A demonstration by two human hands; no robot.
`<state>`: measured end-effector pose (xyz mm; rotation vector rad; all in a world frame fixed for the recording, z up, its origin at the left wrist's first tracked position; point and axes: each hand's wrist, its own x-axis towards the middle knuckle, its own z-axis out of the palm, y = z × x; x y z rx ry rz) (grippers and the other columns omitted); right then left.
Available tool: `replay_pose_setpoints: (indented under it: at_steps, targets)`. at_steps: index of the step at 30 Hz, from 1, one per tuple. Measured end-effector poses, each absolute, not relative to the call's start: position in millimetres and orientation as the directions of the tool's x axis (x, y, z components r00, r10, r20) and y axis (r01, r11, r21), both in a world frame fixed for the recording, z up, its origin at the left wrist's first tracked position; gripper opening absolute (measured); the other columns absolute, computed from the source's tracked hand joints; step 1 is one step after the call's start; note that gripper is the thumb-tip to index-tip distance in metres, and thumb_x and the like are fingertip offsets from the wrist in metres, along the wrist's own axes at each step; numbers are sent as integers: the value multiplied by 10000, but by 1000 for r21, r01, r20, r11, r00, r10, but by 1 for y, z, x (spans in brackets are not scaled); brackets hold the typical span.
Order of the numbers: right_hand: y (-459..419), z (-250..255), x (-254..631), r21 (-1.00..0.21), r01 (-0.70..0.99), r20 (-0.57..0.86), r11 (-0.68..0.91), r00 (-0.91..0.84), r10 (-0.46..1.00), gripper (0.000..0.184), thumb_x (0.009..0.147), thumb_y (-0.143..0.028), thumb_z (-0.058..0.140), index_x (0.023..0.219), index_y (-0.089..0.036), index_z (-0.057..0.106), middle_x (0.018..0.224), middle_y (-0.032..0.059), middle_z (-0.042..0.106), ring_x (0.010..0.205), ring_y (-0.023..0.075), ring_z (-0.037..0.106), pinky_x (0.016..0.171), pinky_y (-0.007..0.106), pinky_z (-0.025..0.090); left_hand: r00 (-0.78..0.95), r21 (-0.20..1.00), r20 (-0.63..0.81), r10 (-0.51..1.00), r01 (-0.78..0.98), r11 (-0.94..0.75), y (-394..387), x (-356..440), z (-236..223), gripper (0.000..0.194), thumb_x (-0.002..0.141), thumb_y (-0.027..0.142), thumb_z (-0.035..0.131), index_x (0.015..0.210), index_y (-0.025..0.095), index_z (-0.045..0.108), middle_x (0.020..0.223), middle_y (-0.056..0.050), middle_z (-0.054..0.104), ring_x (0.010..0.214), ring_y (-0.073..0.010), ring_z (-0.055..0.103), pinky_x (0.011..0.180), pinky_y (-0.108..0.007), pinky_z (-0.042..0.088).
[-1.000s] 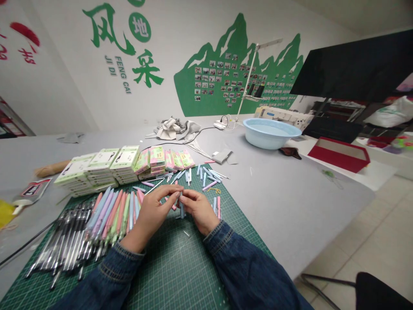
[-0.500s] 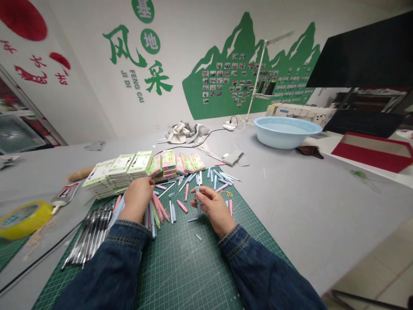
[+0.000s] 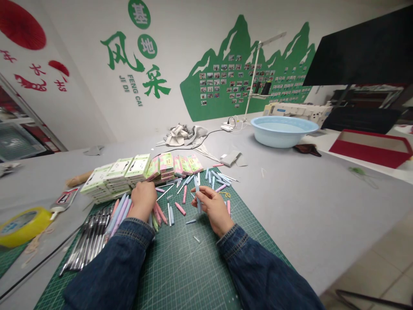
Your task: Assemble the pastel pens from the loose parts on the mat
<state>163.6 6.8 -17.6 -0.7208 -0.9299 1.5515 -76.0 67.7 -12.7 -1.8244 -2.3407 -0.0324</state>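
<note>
My right hand (image 3: 213, 209) pinches a light blue pen barrel (image 3: 198, 200) upright between thumb and fingers, above the green cutting mat (image 3: 190, 275). My left hand (image 3: 143, 200) reaches down into a row of pastel pens (image 3: 120, 212), back of the hand up; its fingertips are hidden. Pink and green pens (image 3: 158, 214) show just right of that hand. Between the hands lie a pink pen piece (image 3: 180, 209), a blue piece with a white tube (image 3: 171, 214) and a short blue piece (image 3: 190, 221). A small clear tube (image 3: 196, 239) rests nearer me.
Stacked white-green boxes (image 3: 121, 170) and pink-green boxes (image 3: 167, 163) stand behind the hands. Clear pens with dark parts (image 3: 88, 237) lie at left, near yellow tape (image 3: 24, 224) and a glue tube (image 3: 65, 199). More blue pieces (image 3: 216, 177) lie back right, before a blue basin (image 3: 284, 133).
My left hand has shifted slightly right along the pens, uncovering more purple and blue ones at its left. My right hand keeps the blue barrel upright in nearly the same spot.
</note>
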Motion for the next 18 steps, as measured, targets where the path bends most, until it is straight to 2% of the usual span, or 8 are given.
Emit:
replay_pose_setpoints:
  at_steps: [5,10,18]
  targets:
    - [6,-17,163,-859,-507,26,-68,-175,984,295,684,-372,723,891,-166,679,736,10,615,663,136,578,723,321,471,-179,-99,102,979,977,189,67,-79,-18,339,776,148,421,916,139,729,1001,-196,680,999,-342,581,785,-411,461]
    - [8,-19,163,-859,-507,20,-66,-163,986,307,677,-377,727,895,-165,679,739,14,615,651,133,564,701,318,473,-152,-41,31,988,987,153,68,-80,-21,281,721,201,511,885,211,739,919,-142,705,890,-270,635,744,-317,463]
    - [8,-21,164,-868,-494,46,-45,-170,984,260,714,-353,700,896,-168,687,709,8,594,675,136,558,720,324,480,-126,-3,63,990,992,126,59,-70,-15,266,759,223,494,920,210,705,980,-133,694,958,-268,619,785,-321,446]
